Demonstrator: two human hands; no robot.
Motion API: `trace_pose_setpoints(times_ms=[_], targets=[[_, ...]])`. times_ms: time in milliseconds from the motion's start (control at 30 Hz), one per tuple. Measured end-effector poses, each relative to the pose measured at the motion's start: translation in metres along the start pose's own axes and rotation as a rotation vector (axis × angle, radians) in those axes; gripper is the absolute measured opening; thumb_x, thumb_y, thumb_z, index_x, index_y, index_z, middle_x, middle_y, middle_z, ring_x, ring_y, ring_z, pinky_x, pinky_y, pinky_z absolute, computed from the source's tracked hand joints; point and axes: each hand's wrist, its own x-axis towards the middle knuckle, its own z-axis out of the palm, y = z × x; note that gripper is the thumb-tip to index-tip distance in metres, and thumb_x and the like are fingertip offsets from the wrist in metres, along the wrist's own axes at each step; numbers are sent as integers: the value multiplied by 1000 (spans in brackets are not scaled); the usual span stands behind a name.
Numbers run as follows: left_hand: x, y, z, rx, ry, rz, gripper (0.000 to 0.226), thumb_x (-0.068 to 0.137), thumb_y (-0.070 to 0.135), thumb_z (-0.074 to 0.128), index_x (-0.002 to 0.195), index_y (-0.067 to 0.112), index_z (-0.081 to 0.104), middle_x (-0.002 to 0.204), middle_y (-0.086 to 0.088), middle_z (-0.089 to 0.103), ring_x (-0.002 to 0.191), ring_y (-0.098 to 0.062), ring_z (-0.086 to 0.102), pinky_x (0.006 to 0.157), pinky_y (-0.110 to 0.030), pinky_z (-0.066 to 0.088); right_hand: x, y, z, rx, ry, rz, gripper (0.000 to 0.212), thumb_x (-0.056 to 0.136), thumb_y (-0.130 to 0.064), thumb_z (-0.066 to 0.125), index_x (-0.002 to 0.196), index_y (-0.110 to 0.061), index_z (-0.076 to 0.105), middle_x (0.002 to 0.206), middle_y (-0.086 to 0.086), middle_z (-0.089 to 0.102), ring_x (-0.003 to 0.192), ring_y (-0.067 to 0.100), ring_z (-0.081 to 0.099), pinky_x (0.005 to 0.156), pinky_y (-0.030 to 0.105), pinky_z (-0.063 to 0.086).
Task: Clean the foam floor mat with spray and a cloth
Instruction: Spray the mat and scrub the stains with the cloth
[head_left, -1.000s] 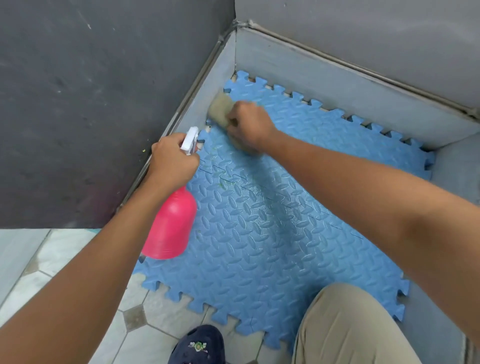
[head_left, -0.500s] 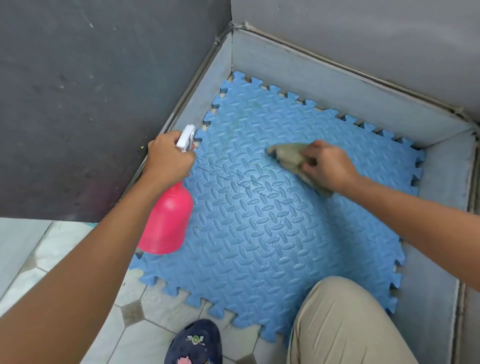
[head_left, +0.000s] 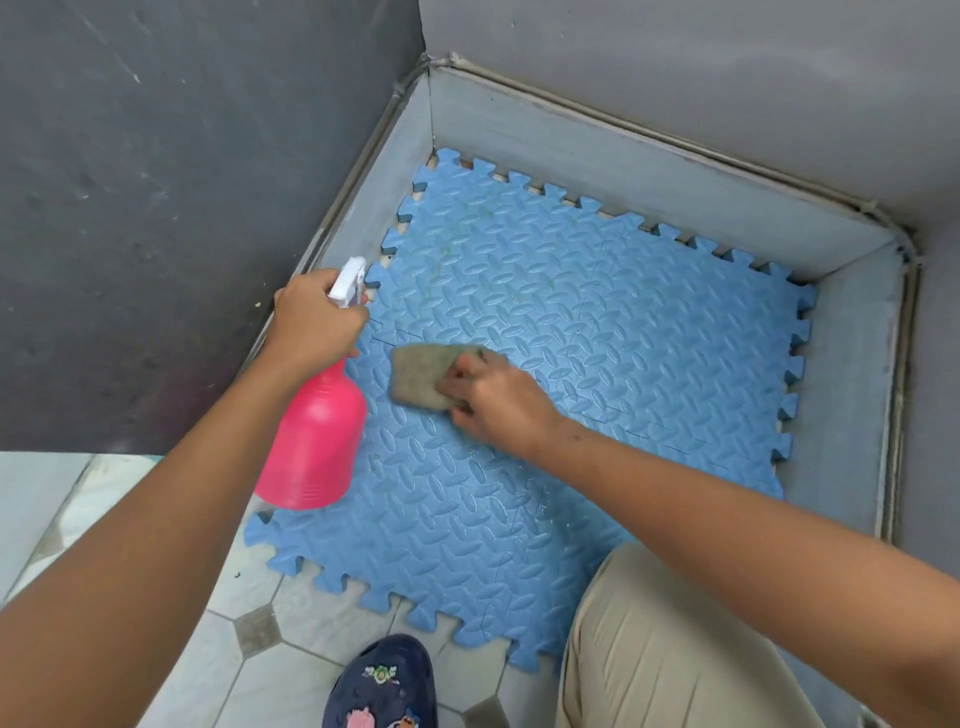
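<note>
Two hands are shown over a blue foam mat (head_left: 623, 338). A cloth (head_left: 421, 376) is held against it by the curled fingers of the right hand (head_left: 493, 400). Just left of that hand, a pink spray bottle (head_left: 317, 441) is gripped by the left hand (head_left: 317, 317). The light mat could be buckled by hard rubbing, and the green marks (head_left: 445, 255) beyond the right hand could be missed.

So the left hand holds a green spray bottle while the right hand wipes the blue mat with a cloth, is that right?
Not quite: the spray bottle is pink, not green, as the head view shows. The rest is as you say: the left hand holds it while the right hand wipes the blue mat with a cloth.
</note>
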Motion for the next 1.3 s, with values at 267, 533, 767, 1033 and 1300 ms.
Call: trace_pose_setpoints(times_ms=[267, 533, 767, 1033, 1300], targets=[[2, 4, 0, 0, -16, -11, 37, 81, 40, 71, 69, 5, 70, 63, -14, 67, 56, -19, 54, 65, -34, 50, -43, 117, -61, 83, 285, 553, 25, 87, -26, 66, 110, -21, 74, 112, 2, 63, 92, 22, 61, 80, 27, 44], [-2, -2, 7, -12, 17, -19, 41, 76, 43, 73, 77, 1, 73, 72, -20, 71, 56, -17, 55, 58, -31, 48, -35, 189, -93, 13, 387, 861, 17, 82, -25, 63, 81, -9, 68, 96, 13, 60, 90, 35, 57, 71, 34, 43], [-3, -5, 9, -15, 44, 3, 37, 79, 36, 72, 67, 2, 70, 58, -14, 67, 46, -18, 53, 53, -35, 52, 60, 167, -89, -5, 371, 687, 17, 85, -26, 59, 76, -11, 61, 106, 17, 59, 93, 37, 58, 77, 37, 46], [-11, -18, -11, 49, 116, 124, 37, 78, 32, 68, 70, -3, 61, 65, -27, 54, 63, -46, 52, 69, -42, 54, 183, 137, -84, 27, 374, 727, 28, 91, -19, 49, 111, -4, 61, 121, 18, 62, 113, 40, 59, 91, 44, 46], [-1, -19, -7, 41, 78, 95, 44, 67, 42, 56, 74, -1, 65, 69, -26, 64, 56, -43, 63, 63, -52, 59, 187, 41, -52, -74, 118, 164, 24, 88, -32, 51, 74, -14, 59, 111, 9, 63, 96, 32, 62, 71, 30, 37]])
